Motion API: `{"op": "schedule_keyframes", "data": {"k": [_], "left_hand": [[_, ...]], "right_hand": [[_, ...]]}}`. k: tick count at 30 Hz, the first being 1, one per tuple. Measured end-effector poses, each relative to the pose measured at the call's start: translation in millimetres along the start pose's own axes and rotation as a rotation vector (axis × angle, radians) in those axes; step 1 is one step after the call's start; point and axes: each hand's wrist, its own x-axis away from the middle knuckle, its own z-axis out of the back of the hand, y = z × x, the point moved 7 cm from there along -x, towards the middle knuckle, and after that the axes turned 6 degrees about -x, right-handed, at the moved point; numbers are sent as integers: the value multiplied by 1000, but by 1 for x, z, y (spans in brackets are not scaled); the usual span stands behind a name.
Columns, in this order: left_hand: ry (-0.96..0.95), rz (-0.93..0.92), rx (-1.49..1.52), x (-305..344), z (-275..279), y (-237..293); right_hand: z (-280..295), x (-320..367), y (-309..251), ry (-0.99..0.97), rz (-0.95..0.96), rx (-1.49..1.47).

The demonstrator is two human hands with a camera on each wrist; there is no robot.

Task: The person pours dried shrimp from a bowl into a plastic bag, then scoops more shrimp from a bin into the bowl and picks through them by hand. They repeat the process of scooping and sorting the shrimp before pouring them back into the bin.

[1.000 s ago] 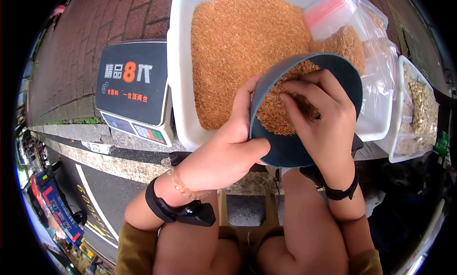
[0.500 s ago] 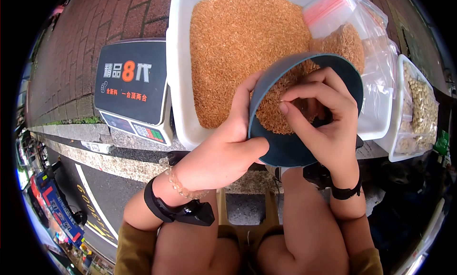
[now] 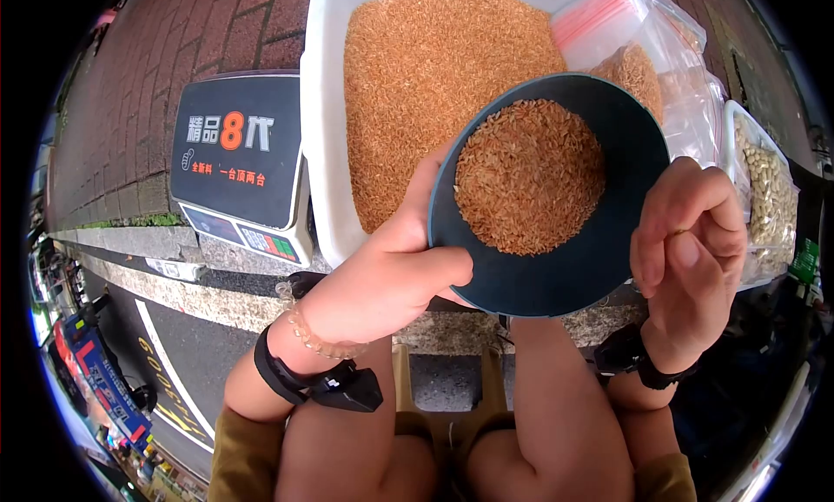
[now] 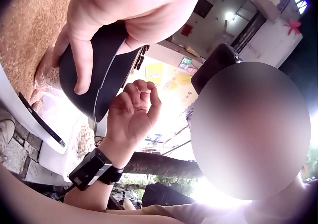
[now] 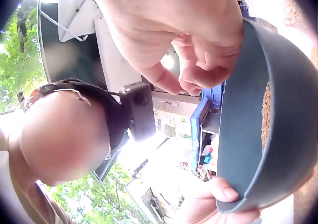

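My left hand [image 3: 395, 263] grips a dark blue-green bowl [image 3: 630, 146] by its left rim, thumb on the inner edge and fingers underneath. Reddish-brown rice grains [image 3: 530, 176] lie heaped inside, toward the bowl's far left side. To the right of the bowl is my right hand [image 3: 695, 250], palm turned up, its thumb and forefinger pinching a tiny pale grain [image 3: 679, 232]. In the right wrist view, the same bowl [image 5: 243, 114] is tilted beside the curled fingers. A white tub [image 3: 320, 172] filled with the same brown grain [image 3: 434, 76] stands behind the bowl.
A digital scale [image 3: 239, 146] stands left of the tub. Clear plastic bags [image 3: 599, 19], one holding brown grain [image 3: 634, 72], lie at the tub's right. Farther right is a white tray with bagged pale nuts or beans [image 3: 769, 189]. Paving and a kerb lie around.
My right hand has come out of the bowl, moved right past its rim and turned palm up, still pinching. The bowl has tipped so its opening faces the head camera more.
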Motion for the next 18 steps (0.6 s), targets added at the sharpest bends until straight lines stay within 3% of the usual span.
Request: {"op": "schedule_keyframes", "data": {"k": [2,4,12,18], "left_hand": [[-17,13,4,0,6,-2],[-34,25,7,-1,8,-6],[-30,-4,151,0,15,-8],[-27,4,165,0,15,-9]], "right_hand": [[6,-1,-2,2,4,15],[16,0,-1,105,-12,-182],[62,4,1,153,-22,-94],[176,17,27,617,-53,455]]}}
